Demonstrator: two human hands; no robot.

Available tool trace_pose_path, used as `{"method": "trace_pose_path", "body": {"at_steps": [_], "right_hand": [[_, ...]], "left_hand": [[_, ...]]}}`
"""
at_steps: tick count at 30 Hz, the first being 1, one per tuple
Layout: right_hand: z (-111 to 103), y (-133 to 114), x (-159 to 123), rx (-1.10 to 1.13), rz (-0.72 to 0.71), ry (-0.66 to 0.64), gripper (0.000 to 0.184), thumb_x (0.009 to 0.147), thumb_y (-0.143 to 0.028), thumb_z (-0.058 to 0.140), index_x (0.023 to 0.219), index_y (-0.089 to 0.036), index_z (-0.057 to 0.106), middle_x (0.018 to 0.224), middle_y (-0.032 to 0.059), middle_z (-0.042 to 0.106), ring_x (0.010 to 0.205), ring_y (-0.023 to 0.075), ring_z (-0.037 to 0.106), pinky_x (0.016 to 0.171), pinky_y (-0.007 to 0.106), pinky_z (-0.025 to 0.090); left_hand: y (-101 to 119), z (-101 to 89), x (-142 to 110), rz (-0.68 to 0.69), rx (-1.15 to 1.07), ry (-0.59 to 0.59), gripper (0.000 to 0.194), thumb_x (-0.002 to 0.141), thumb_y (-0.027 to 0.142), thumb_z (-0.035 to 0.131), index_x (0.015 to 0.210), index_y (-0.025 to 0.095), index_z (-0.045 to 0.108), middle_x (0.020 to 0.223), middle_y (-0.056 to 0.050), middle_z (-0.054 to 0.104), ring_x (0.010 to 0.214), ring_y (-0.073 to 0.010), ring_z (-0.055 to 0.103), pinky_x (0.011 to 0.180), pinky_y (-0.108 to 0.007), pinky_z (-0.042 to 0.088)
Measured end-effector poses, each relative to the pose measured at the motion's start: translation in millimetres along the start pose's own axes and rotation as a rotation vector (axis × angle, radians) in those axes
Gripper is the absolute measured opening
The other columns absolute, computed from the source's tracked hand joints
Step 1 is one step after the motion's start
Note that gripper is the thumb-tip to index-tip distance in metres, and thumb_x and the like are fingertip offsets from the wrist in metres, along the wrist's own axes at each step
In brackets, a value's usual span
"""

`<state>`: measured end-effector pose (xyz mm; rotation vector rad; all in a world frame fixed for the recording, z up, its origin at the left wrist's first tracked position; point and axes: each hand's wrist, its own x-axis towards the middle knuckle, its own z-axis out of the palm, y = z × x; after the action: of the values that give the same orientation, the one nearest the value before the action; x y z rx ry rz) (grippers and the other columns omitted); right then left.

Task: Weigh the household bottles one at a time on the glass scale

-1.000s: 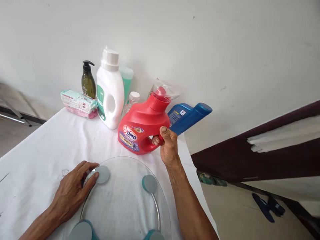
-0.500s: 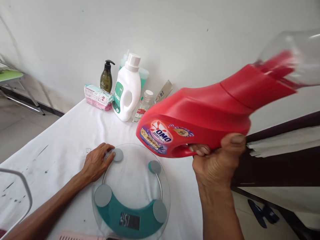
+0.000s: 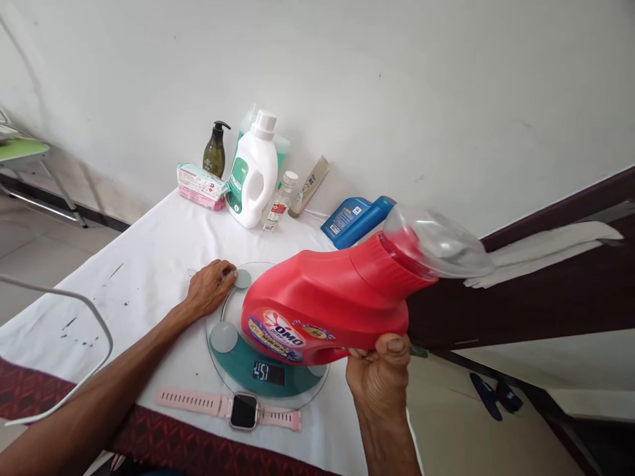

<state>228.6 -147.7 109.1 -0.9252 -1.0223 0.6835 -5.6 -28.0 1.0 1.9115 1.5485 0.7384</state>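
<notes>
My right hand (image 3: pixel 380 383) grips the handle of a red detergent bottle (image 3: pixel 327 307) with a clear cap, held tilted in the air above the right part of a round glass scale (image 3: pixel 225 340). The scale lies on the white-covered table and its display shows digits. My left hand (image 3: pixel 209 287) rests on the scale's far left rim, fingers bent over a grey pad, holding nothing.
A pink smartwatch (image 3: pixel 233 408) lies in front of the scale near the table edge. Against the wall stand a white jug (image 3: pixel 252 175), a dark pump bottle (image 3: pixel 215 151), a wipes pack (image 3: pixel 201 186), a small clear bottle (image 3: pixel 278 203) and a lying blue bottle (image 3: pixel 354 219). Dark door (image 3: pixel 520 297) at right.
My right hand lifted the red bottle from the back of the table and brought it toward me, over the scale. The view pulled back; the left hand stayed on the scale.
</notes>
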Motion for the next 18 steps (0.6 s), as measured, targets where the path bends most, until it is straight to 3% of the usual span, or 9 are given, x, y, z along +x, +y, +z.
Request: {"method": "trace_pose_path", "body": {"at_steps": [7,14,18], "right_hand": [[-2.2,19.2,-2.1,-0.021,-0.018,0.007,0.070,0.072,-0.055,0.082,0.048,-0.022,0.025,0.043,-0.0093,0.024,0.037,0.0047,0.023,0.035,0.020,0.022],[-6.2,25.3,7.1,-0.108,0.031,0.034,0.069,0.075,-0.068,0.076,0.049,-0.023,0.031,0.045,-0.0067,0.032,0.039,0.0078,0.031,0.037,0.023,0.028],[-25.7,30.8,9.1,-0.232,0.001,0.012,0.070,0.076,-0.085,0.064,0.050,-0.025,0.037,0.053,-0.0021,0.042,0.050,0.0144,0.046,0.046,0.029,0.042]], "left_hand": [[1.1,0.5,0.0,0.000,0.031,-0.010,0.031,0.097,0.039,0.048,0.109,0.022,0.071,0.109,-0.006,0.074,0.090,-0.0235,0.066,0.082,-0.039,0.048],[3.7,0.0,0.1,0.006,0.057,-0.010,0.032,0.096,0.040,0.049,0.111,0.022,0.071,0.108,-0.006,0.074,0.085,-0.0221,0.066,0.080,-0.038,0.049],[4.5,-0.6,0.5,-0.003,0.053,-0.014,0.033,0.096,0.041,0.049,0.110,0.022,0.071,0.106,-0.006,0.074,0.082,-0.0212,0.064,0.077,-0.037,0.048]]}}
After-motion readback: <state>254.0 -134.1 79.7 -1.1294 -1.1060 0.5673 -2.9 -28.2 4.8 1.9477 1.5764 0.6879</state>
